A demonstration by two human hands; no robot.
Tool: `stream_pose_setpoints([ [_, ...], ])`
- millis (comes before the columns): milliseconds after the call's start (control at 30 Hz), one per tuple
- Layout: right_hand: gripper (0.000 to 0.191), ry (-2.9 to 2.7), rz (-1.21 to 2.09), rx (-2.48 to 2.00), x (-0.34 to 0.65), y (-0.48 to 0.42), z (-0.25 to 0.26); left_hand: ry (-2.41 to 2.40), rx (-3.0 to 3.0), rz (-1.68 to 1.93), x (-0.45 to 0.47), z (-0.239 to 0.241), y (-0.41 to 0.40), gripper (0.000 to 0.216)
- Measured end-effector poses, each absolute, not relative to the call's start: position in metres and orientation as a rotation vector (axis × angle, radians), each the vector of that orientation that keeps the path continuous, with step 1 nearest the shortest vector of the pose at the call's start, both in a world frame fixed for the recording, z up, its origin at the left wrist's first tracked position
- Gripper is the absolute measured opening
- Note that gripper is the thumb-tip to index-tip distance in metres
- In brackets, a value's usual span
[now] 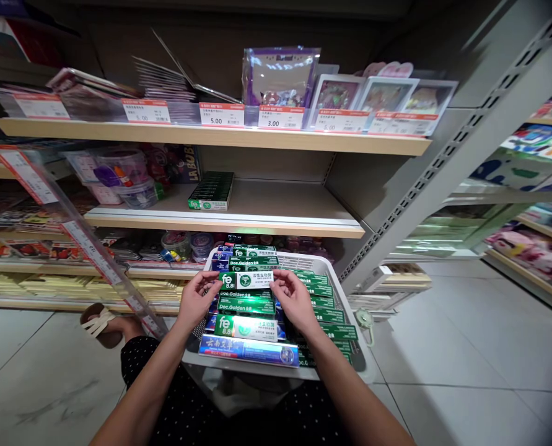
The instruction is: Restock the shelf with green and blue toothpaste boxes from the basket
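Between my two hands is a green and white toothpaste box [246, 280], held level above the basket. My left hand [198, 297] pinches its left end, and my right hand [294, 298] grips the right end. Under it, a white plastic basket [362, 365] rests close to my lap, filled with several more toothpaste boxes. Most are green; a blue toothpaste box [248, 350] lies at the near side, with a green and white one [246, 327] just behind it. On the shelf ahead stands a row of green toothpaste boxes [209, 191].
The middle shelf [276, 198] carries clear tubs [134, 176] at its left. Above it, a shelf edge [210, 135] holds price tags and packaged goods. A slotted metal upright [424, 161] rises on the right. Another tagged shelf edge [78, 229] slants down at the left.
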State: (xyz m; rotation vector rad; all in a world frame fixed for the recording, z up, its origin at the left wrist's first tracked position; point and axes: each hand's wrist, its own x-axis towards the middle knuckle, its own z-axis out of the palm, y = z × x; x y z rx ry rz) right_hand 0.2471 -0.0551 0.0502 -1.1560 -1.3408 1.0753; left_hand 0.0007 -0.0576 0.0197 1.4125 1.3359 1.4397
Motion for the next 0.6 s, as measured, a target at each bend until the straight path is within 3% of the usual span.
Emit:
stream_pose_setpoints([
  [600, 0.039, -1.351, 1.031, -1.124, 0.2442, -0.0567, 0.0436, 1.328, 1.415, 1.455, 0.0027, 0.0184, -0.0579, 0.033],
])
